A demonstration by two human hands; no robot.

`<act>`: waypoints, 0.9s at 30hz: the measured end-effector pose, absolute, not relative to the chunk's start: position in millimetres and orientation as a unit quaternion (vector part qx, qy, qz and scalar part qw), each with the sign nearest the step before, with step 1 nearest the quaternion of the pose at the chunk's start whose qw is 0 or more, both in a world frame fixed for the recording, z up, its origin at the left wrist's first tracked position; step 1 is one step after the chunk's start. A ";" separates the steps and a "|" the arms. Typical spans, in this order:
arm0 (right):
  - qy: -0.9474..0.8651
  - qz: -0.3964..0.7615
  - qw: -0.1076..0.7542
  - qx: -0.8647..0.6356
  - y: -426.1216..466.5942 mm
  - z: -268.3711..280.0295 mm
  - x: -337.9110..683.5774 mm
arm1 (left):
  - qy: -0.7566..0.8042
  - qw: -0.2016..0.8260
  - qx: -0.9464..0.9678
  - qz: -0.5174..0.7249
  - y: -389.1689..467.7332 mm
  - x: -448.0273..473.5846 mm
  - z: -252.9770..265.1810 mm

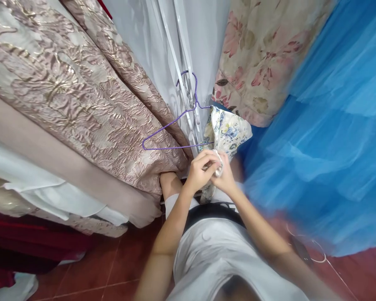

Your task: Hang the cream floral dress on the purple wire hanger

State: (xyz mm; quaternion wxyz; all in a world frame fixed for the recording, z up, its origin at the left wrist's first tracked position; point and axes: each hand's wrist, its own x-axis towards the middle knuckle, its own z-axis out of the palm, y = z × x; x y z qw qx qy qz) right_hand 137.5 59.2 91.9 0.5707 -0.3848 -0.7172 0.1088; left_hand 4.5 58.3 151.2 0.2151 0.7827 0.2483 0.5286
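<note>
A white garment with blue and yellow flowers (233, 129) hangs over the right side of a purple hanger (169, 124), whose left arm is bare. My left hand (202, 169) is closed, its fingers pinching a bunched whitish part of this garment at my waist. Right beside it, my right hand (224, 173) is closed around the same bunch of cloth. The two hands nearly touch, and they hide most of the gathered fabric. Some of the cloth dangles below them between my legs. The hanger's hook overlaps white strips behind it.
On the left hang pink and gold brocade cloth (90, 96) and several paler garments. Blue tulle (313, 150) fills the right side. A pink-flowered cloth (266, 62) and white drapery (203, 37) hang ahead. A white cable (324, 255) lies on the red tiled floor (128, 255).
</note>
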 end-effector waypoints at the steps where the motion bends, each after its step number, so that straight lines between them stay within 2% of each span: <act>1: -0.719 0.093 0.578 -0.374 68.5 96.6 140.3 | 0.233 0.207 0.789 0.530 59.2 8.4 157.7; 5: -0.774 0.081 0.526 -0.343 100.8 113.2 162.6 | 0.211 0.208 0.777 0.555 64.7 15.2 160.9; 10: -0.698 0.069 0.502 -0.507 114.3 100.7 211.0 | 0.257 0.273 0.738 0.562 71.9 10.9 131.0; 14: -0.647 0.173 0.511 -0.539 118.3 80.1 236.6 | 0.299 0.306 0.700 0.572 82.7 8.0 110.4; 20: -0.683 0.400 0.463 -0.398 86.2 84.9 206.6 | 0.302 0.289 0.746 0.518 92.3 1.8 86.2; 23: -0.713 0.446 0.441 -0.314 61.6 107.0 192.0 | 0.263 0.328 0.795 0.438 90.4 -3.4 70.5; 27: -0.721 0.493 0.401 -0.275 41.0 146.0 196.5 | 0.229 0.409 0.818 0.332 75.2 -8.5 62.6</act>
